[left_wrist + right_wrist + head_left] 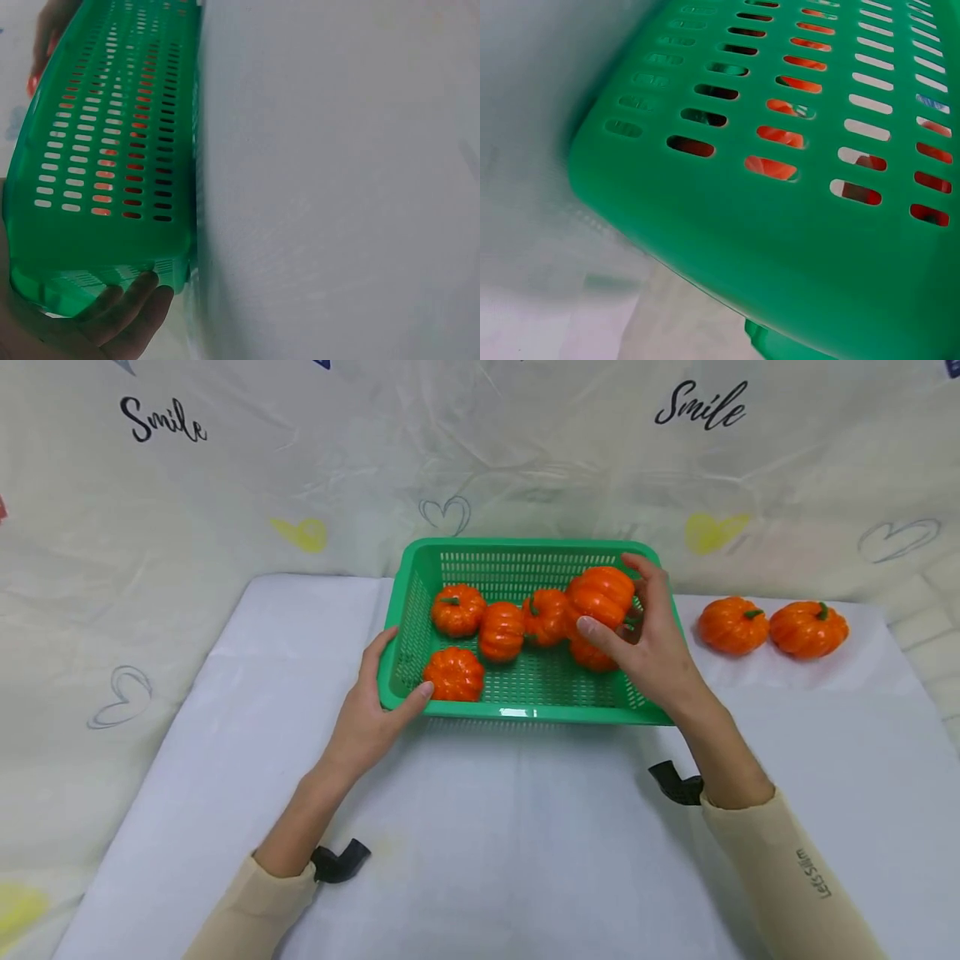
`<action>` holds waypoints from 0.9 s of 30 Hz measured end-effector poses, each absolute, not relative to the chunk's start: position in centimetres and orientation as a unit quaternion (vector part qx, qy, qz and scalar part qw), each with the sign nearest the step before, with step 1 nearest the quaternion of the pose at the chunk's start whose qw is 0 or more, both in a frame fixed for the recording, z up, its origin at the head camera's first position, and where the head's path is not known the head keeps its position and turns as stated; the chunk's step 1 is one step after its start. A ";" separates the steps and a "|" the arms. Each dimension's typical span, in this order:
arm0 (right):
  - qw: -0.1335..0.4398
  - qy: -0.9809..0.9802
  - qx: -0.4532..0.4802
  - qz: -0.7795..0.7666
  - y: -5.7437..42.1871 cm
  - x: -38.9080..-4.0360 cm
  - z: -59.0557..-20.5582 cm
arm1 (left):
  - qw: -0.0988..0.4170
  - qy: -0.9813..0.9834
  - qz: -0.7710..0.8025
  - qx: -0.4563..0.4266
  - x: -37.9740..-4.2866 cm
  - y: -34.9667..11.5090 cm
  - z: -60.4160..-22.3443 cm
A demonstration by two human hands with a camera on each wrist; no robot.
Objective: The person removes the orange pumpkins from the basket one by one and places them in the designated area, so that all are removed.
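A green plastic basket with slotted walls stands on the white-covered table and holds several small orange pumpkins. My left hand grips its near left corner, thumb over the rim; in the left wrist view the fingers lie along the outer end wall. Over the basket's right side, my right hand holds an orange pumpkin between thumb and fingers. Another pumpkin is partly hidden below it. The right wrist view shows the basket wall close up, with orange behind the slots; the right hand is not visible there.
Two more pumpkins, one nearer and one farther right, sit on the table to the right of the basket. A printed sheet with hearts and lettering hangs behind the table's back edge.
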State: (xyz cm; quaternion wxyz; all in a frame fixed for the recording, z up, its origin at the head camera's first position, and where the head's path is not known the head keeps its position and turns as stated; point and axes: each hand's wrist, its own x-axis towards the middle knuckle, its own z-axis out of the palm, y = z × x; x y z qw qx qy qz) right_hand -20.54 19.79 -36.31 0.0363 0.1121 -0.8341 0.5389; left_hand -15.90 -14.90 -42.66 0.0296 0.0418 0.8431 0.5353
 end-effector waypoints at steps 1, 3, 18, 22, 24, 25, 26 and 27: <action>0.038 -0.831 0.112 0.543 19.7 -20.5 -36.4 | 0.030 0.844 0.534 0.041 -15.9 -15.0 -42.7; 0.050 -0.830 0.109 0.544 19.7 -20.5 -36.4 | 0.030 0.843 0.536 0.041 -15.9 -15.0 -42.7; 0.072 -0.866 0.103 0.484 19.9 -20.3 -36.3 | 0.027 0.841 0.538 0.045 -16.1 -15.0 -42.7; 0.067 -0.862 0.104 0.491 20.0 -20.1 -36.3 | 0.027 0.841 0.538 0.045 -16.1 -15.0 -42.8; 0.070 -0.865 0.103 0.487 20.0 -20.0 -36.3 | 0.027 0.841 0.538 0.045 -16.1 -15.0 -42.8; 0.074 -0.867 0.101 0.483 20.0 -19.9 -36.3 | 0.027 0.841 0.538 0.045 -16.1 -15.0 -42.8; 0.078 -0.869 0.101 0.479 20.0 -19.9 -36.3 | 0.027 0.841 0.538 0.045 -16.0 -15.0 -42.8; 0.083 -0.870 0.100 0.475 20.0 -19.9 -36.3 | 0.027 0.841 0.539 0.044 -16.0 -15.0 -42.8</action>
